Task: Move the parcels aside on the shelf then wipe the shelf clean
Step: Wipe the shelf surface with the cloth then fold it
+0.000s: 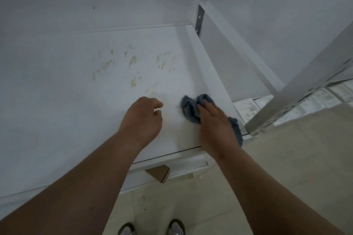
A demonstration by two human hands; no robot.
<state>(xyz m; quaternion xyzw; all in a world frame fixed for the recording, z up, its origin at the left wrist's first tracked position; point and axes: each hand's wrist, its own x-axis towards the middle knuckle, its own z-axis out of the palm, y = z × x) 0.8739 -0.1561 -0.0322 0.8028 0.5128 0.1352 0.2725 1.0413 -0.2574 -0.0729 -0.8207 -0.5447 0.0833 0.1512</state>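
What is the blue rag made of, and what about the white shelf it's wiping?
The blue rag looks like soft woven cloth: it bunches and folds under the right hand. The white shelf seems a hard, smooth painted board, perhaps metal or laminate; it is flat, matte and carries brownish smears.

My right hand point(215, 120) presses the blue cloth point(189, 108) flat on the white shelf point(66, 101); my left hand point(142, 118) rests curled beside it, yellowish stains point(131, 63) just beyond.
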